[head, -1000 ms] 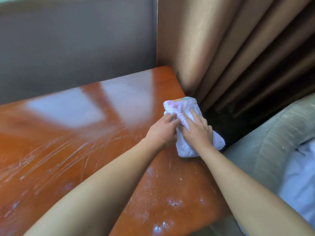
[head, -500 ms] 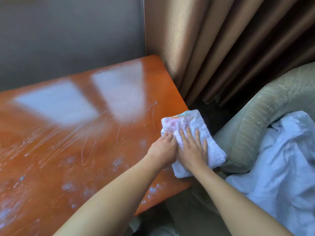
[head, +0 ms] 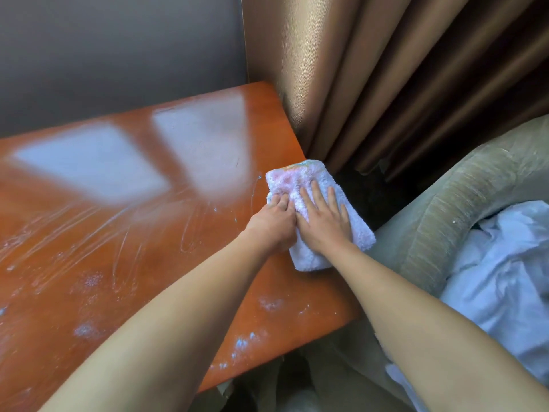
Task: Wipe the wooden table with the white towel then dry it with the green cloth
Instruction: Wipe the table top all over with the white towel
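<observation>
A folded white towel (head: 300, 179) with faint pink and green tints lies over the right edge of the glossy reddish wooden table (head: 133, 233). My right hand (head: 325, 221) presses flat on the towel with its fingers spread. My left hand (head: 274, 221) sits beside it, fingers bent, on the towel's left edge. White streaks and foamy specks cover the tabletop to the left and in front. No green cloth is in view.
Brown curtains (head: 371, 84) hang right behind the table's far right corner. A grey wall (head: 118, 55) runs along the back. A green-grey upholstered armchair (head: 451, 215) holding a crumpled white sheet (head: 505, 278) stands close to the table's right edge.
Both hands stayed together on the towel along the right edge. The towel slid toward me and then back a little toward the curtain, while the view swung to show the armchair.
</observation>
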`<state>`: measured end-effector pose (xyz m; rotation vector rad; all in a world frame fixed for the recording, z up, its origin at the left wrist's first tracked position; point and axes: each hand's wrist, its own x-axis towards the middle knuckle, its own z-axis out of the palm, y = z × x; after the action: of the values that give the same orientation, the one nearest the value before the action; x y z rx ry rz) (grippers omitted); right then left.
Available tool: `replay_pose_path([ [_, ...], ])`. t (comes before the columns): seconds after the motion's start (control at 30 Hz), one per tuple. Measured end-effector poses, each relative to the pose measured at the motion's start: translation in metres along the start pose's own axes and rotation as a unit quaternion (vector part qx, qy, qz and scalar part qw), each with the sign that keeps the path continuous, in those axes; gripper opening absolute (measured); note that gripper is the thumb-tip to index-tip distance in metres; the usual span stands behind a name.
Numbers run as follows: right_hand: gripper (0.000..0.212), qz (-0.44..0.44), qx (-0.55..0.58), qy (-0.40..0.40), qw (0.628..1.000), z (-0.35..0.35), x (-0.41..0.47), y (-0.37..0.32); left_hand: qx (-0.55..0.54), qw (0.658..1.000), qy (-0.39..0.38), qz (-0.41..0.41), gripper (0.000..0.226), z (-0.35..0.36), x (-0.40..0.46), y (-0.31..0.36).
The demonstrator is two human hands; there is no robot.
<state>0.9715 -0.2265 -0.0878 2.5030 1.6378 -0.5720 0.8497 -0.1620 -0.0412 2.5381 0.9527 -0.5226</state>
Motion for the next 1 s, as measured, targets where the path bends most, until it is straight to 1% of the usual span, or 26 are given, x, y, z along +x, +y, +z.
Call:
replay_pose_path([
  [0.17,0.064,-0.017,0.015,-0.003,1.000,-0.004,0.019,0.002,-0.029,0.999,0.003,-0.031,0.060,0.000,0.017,-0.001],
  [0.33,0.065,-0.025,-0.001,0.003,1.000,-0.005,0.008,0.003,-0.070,0.995,0.011,-0.071,0.057,0.009,0.011,0.009],
  [0.43,0.064,-0.030,-0.011,0.008,0.999,0.003,-0.020,0.008,-0.070,0.995,0.006,-0.072,0.056,0.021,-0.008,0.022],
  [0.6,0.064,-0.009,-0.028,0.019,0.999,0.028,-0.083,0.019,-0.030,0.998,-0.016,-0.043,0.062,0.054,-0.050,0.053],
  [0.7,0.064,0.012,-0.043,0.026,0.999,0.044,-0.120,0.017,-0.036,0.999,-0.010,-0.030,0.062,0.075,-0.078,0.062],
  [0.9,0.065,0.040,-0.027,0.019,0.999,0.058,-0.163,-0.026,-0.058,0.997,0.003,-0.048,0.059,0.099,-0.139,0.049],
  [1.0,0.066,0.022,-0.023,0.006,0.999,0.064,-0.176,-0.059,-0.058,0.996,0.009,-0.071,0.059,0.102,-0.164,0.030],
])
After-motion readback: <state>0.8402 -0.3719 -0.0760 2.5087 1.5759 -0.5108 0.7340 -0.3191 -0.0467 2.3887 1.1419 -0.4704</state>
